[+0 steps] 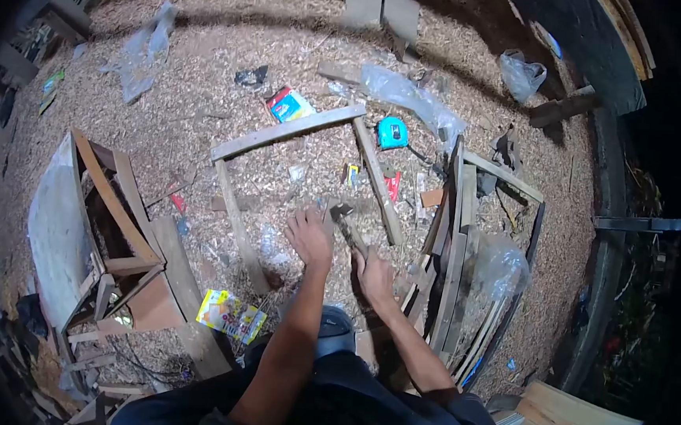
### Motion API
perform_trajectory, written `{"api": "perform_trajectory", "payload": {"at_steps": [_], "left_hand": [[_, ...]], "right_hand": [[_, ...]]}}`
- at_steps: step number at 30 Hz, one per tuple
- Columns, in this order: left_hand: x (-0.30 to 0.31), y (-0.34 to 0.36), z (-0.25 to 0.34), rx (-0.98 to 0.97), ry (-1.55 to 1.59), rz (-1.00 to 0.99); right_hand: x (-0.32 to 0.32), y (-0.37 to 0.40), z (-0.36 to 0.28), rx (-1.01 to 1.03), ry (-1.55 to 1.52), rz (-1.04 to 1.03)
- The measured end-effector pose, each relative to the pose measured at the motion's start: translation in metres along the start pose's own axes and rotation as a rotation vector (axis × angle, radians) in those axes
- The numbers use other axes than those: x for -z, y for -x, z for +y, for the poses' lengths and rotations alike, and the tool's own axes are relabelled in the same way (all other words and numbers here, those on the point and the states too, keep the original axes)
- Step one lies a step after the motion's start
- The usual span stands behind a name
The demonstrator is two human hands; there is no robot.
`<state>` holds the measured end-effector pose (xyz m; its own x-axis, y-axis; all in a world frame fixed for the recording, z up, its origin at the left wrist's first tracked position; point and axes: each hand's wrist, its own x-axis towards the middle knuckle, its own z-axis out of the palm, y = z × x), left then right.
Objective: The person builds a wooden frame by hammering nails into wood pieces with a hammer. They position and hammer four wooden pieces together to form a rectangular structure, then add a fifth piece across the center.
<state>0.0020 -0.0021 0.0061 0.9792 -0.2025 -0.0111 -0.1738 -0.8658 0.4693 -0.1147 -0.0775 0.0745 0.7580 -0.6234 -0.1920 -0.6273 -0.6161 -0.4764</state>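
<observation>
Nearest the camera are the person's legs in dark trousers (343, 406), above a floor (185, 67) littered with pale, curled wood shavings. The right hand (376, 278) has its grip closed round the handle of a hammer (351, 227), which lies inside the open near end of a three-sided wooden frame (287, 132). The hammer's long axis slants: its dark metal head points away from the person and a little left, its worn, pale handle running back towards the right. Just left of the head, the left hand (309, 238) has its back up and fingers stretched forward; whether its grip holds anything underneath cannot be told.

The frame is made of straight, flat, greyish strips. Just beyond its right corner sits a rounded teal tape measure (392, 133); beyond its far strip lies a glossy red-and-blue packet (289, 105). Right of the frame stand narrow, rough boards (454, 260); near its left leg's lower end lies a crinkled yellow wrapper (230, 316).
</observation>
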Motion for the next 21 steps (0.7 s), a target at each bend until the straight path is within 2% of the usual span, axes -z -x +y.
{"api": "perform_trajectory", "payload": {"at_steps": [2,4,7,8,10,14,16,18,20,21], "left_hand": [[-0.003,-0.008,0.000,0.009,0.008,0.031],[-0.008,-0.005,-0.002,-0.033,-0.094,0.145],[-0.012,-0.004,-0.007,-0.009,-0.078,0.043],[-0.013,-0.002,-0.007,-0.007,-0.079,0.040],[-0.010,0.002,-0.003,-0.010,-0.075,0.044],[-0.007,-0.005,-0.003,-0.019,-0.081,0.070],[-0.003,-0.002,-0.001,-0.036,0.003,0.123],[0.000,-0.003,0.000,-0.052,0.012,0.118],[-0.008,0.002,-0.006,-0.038,0.058,0.075],[-0.009,-0.001,-0.004,-0.046,0.035,0.099]], "right_hand": [[0.017,-0.002,-0.014,-0.098,0.097,-0.107],[0.038,0.004,-0.032,-0.078,0.091,-0.056],[0.044,0.014,-0.042,0.061,-0.311,0.208],[0.025,0.012,-0.030,0.059,-0.309,0.205],[-0.009,0.001,-0.007,-0.066,0.074,-0.006],[0.033,0.007,-0.036,-0.065,0.013,-0.040],[0.040,0.013,-0.040,-0.003,-0.050,0.026],[0.038,0.017,-0.042,0.191,-0.321,0.299],[0.001,0.008,-0.009,0.018,0.031,0.046],[0.002,0.003,-0.007,-0.032,0.091,0.020]]}}
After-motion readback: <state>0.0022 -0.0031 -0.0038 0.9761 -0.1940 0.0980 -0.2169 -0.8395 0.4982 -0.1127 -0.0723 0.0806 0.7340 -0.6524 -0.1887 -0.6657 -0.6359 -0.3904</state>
